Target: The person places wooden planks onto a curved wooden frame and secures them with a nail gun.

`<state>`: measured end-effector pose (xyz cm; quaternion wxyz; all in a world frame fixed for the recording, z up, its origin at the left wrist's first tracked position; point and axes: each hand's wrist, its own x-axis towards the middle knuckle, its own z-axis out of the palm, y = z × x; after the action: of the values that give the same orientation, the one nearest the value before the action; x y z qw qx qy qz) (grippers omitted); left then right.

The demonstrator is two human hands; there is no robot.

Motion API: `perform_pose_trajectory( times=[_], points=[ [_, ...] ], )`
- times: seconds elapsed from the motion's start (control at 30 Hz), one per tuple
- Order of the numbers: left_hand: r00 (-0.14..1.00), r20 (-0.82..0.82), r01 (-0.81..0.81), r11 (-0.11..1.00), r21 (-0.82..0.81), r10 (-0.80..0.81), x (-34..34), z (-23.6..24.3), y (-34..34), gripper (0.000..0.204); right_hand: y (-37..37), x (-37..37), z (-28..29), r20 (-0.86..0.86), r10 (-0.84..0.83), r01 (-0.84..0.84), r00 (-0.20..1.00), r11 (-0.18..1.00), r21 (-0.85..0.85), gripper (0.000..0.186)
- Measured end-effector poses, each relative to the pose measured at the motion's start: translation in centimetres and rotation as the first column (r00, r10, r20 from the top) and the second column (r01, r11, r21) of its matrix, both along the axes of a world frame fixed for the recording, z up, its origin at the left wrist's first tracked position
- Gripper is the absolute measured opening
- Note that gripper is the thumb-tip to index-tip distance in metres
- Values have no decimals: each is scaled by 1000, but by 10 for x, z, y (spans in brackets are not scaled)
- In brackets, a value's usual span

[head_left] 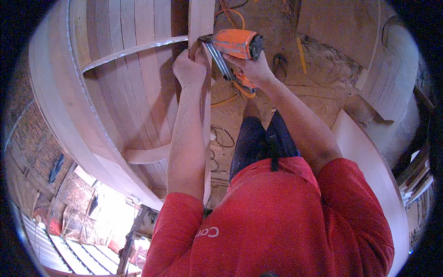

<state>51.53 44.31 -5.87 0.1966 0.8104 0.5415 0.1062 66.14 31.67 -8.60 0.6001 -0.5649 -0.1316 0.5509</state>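
Head view: from here I see the orange nail gun (233,43), nose at the pale board (201,18); the right hand (254,70) wraps its handle. The left hand (189,70) curls against the board; its grip I cannot tell.

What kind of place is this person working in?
Probably a woodworking workshop: the right hand holds an orange tool like a nail gun, beside a big curved wooden structure, and dust covers the floor.

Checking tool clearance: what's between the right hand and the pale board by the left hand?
In the head view, the front of the orange nail gun and its slanted magazine separate the right hand and pale board.
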Motion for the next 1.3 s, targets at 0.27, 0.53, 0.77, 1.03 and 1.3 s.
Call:
perform_pose_trajectory(
  times=[0.27,0.53,0.77,1.03,1.3],
  points=[
    [999,-12,-31,999,-18,31,2,1,1,35,4,3,-2,-236,-6,3,972,1000,-15,39],
    [980,86,-175,982,-70,181,28,28,-13,36,-2,-1,-22,488,-22,-97,872,972,216,33],
    [984,90,-156,988,-11,157,8,15,-5,45,5,-4,-9,113,157,-174,981,970,169,39],
    [982,112,-150,988,-20,151,7,11,-3,44,12,0,7,591,-96,-74,801,964,256,35],
    [985,65,-159,987,-28,160,11,16,-3,43,11,-3,7,-45,17,-12,999,993,118,28]
  ],
)
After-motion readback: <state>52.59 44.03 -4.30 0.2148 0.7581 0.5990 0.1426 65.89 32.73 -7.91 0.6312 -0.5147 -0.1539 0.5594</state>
